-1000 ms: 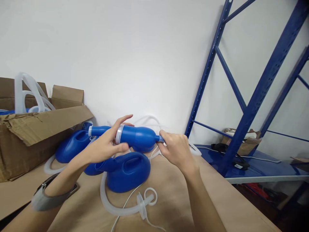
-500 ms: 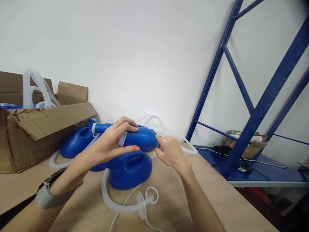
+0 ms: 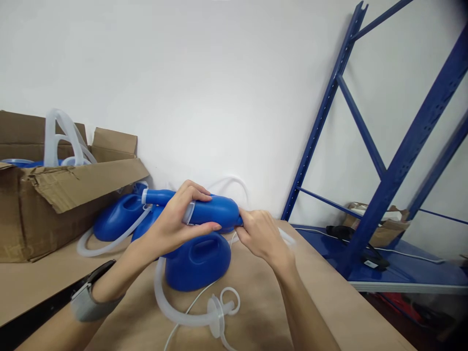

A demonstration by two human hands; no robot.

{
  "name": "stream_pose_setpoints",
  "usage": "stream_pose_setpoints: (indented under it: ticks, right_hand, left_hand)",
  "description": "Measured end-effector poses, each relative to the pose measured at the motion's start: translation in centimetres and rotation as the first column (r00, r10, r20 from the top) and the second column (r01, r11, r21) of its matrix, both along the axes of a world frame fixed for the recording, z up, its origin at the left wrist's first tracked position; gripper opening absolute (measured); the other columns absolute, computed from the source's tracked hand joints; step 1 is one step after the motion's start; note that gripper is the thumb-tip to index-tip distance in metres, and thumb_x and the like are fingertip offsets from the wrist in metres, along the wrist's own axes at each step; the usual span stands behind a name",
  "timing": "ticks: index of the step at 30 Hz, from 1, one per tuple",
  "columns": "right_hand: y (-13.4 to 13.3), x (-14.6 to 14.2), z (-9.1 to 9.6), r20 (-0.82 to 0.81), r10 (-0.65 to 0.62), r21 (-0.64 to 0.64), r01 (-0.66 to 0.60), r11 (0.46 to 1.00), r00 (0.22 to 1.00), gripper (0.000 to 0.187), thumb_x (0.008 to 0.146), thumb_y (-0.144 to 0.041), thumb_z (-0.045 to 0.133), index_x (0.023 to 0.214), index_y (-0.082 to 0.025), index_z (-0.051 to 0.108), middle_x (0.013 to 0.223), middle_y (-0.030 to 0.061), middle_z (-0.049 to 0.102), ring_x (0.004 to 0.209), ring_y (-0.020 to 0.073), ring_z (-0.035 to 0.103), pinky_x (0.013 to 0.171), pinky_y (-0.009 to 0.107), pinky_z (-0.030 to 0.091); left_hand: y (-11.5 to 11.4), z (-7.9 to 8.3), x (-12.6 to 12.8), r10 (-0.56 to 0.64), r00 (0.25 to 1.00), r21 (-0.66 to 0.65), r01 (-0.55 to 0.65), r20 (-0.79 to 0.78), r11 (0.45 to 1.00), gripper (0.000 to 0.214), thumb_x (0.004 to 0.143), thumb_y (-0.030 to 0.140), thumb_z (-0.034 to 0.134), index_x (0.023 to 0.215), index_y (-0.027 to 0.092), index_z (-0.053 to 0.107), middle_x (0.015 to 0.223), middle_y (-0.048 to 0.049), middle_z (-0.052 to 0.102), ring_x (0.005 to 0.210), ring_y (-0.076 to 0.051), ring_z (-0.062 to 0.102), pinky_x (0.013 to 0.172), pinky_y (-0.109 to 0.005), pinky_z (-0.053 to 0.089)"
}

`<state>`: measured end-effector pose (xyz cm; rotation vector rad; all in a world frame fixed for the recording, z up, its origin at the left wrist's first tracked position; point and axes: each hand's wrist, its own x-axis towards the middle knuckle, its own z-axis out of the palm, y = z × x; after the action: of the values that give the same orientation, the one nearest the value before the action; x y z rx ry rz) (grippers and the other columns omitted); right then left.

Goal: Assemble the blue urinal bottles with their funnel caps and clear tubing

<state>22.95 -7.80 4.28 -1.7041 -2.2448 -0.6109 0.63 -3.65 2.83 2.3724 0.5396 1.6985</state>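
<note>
At centre frame, the left hand (image 3: 179,214) curls partly closed around the blue piece (image 3: 219,210); the right hand (image 3: 265,236) pinches its narrow end (the tip is hidden). Handling looks unfinished.

blue container (image 3: 215,210): smooth plastic | tube (image 3: 183,318): translucent plastic | box (image 3: 47,222): matt cardboard, creased
</note>
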Motion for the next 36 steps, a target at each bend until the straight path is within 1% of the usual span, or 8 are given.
stream_pose_setpoints:
  ticks: [4, 9, 14, 18, 20, 23, 28, 36]
  right_hand:
    - [0.4, -0.4, -0.2, 0.057, -0.039, 0.022, 0.038, 0.999, 0.998, 0.018, 0.093, -0.015, 0.051, 0.101, -0.016, 0.066, 0.089, 0.012, 0.08, 0.074, 0.027, 0.071, 0.061, 0.036, 0.02]
    - [1.0, -0.1, -0.7, 0.063, -0.035, 0.113, 0.028, 0.993, 0.997, 0.016, 0.093, -0.016, 0.052, 0.101, -0.017, 0.066, 0.084, 0.0099, 0.078, 0.069, 0.0254, 0.069, 0.059, 0.035, 0.021]
    - [1.2, 0.7, -1.0, -0.113, 0.235, 0.393, -0.174, 0.903, 0.965, 0.028, 0.095, -0.032, 0.06, 0.119, -0.017, 0.064, 0.106, 0.0137, 0.074, 0.101, 0.0297, 0.067, 0.083, 0.038, 0.045]
    - [0.4, 1.7, -0.4, -0.24, 0.519, 0.562, -0.318, 0.764, 0.821, 0.031, 0.096, -0.041, 0.06, 0.119, -0.021, 0.066, 0.119, 0.0146, 0.07, 0.117, 0.0314, 0.062, 0.101, 0.048, 0.048]
    - [0.5, 1.9, -0.2, -0.43, 0.546, 0.47, -0.338, 0.815, 0.719, 0.028, 0.101, -0.042, 0.052, 0.105, -0.021, 0.071, 0.102, 0.0114, 0.075, 0.102, 0.0275, 0.069, 0.091, 0.043, 0.054]
    - [1.6, 1.8, -0.7, -0.695, 0.46, 0.217, -0.448, 0.867, 0.552, 0.042, 0.104, -0.052, 0.047, 0.118, -0.02, 0.07, 0.111, 0.0111, 0.077, 0.103, 0.025, 0.073, 0.087, 0.038, 0.058]
    - [3.8, 1.4, -2.2, -0.809, 0.494, 0.189, -0.656, 0.731, 0.318, 0.057, 0.103, -0.064, 0.04, 0.124, -0.02, 0.069, 0.129, 0.0131, 0.072, 0.121, 0.0259, 0.068, 0.098, 0.04, 0.056]
    - [4.3, 1.6, -2.5, -0.862, 0.467, 0.248, -0.638, 0.729, 0.199, 0.048, 0.097, -0.062, 0.057, 0.102, -0.018, 0.075, 0.104, 0.0103, 0.078, 0.099, 0.0242, 0.073, 0.084, 0.034, 0.059]
  left_hand:
    - [-0.9, 0.3, 0.6, 0.117, 0.992, -0.211, -0.106, 0.04, 0.972, 0.04, 0.077, 0.045, 0.084, 0.1, 0.024, 0.058, 0.099, -0.0014, 0.065, 0.095, -0.023, 0.066, 0.087, -0.039, 0.053]
    - [-1.0, 0.6, 0.7, 0.102, 0.993, -0.44, -0.067, 0.058, 0.896, 0.044, 0.076, 0.052, 0.082, 0.1, 0.025, 0.057, 0.088, 0.0011, 0.066, 0.074, -0.02, 0.066, 0.066, -0.033, 0.055]
    - [0.1, 0.9, -0.7, 0.164, 0.975, -0.441, -0.083, 0.148, 0.893, 0.047, 0.071, 0.052, 0.086, 0.102, 0.025, 0.063, 0.09, 0.0001, 0.066, 0.072, -0.018, 0.063, 0.061, -0.029, 0.053]
    - [0.7, 1.4, -1.8, 0.257, 0.902, -0.488, -0.06, 0.347, 0.871, 0.053, 0.067, 0.054, 0.088, 0.104, 0.024, 0.063, 0.088, 0.0009, 0.062, 0.07, -0.016, 0.062, 0.059, -0.026, 0.054]
    - [0.9, 1.6, -2.0, 0.237, 0.879, -0.508, 0.007, 0.414, 0.861, 0.056, 0.066, 0.054, 0.088, 0.105, 0.023, 0.062, 0.086, 0.0014, 0.06, 0.07, -0.016, 0.062, 0.059, -0.027, 0.055]
    - [0.9, 1.6, -1.9, 0.172, 0.88, -0.524, 0.098, 0.442, 0.846, 0.058, 0.065, 0.054, 0.089, 0.104, 0.022, 0.061, 0.086, 0.0014, 0.059, 0.07, -0.016, 0.063, 0.059, -0.027, 0.055]
    - [0.4, 1.4, -1.3, 0.159, 0.918, -0.519, 0.058, 0.364, 0.853, 0.055, 0.065, 0.053, 0.089, 0.102, 0.023, 0.063, 0.086, 0.0015, 0.062, 0.07, -0.015, 0.061, 0.058, -0.024, 0.052]
    - [0.3, 1.3, -1.2, 0.148, 0.929, -0.54, 0.063, 0.339, 0.839, 0.056, 0.066, 0.053, 0.089, 0.104, 0.023, 0.062, 0.085, 0.0013, 0.063, 0.068, -0.015, 0.062, 0.057, -0.023, 0.052]
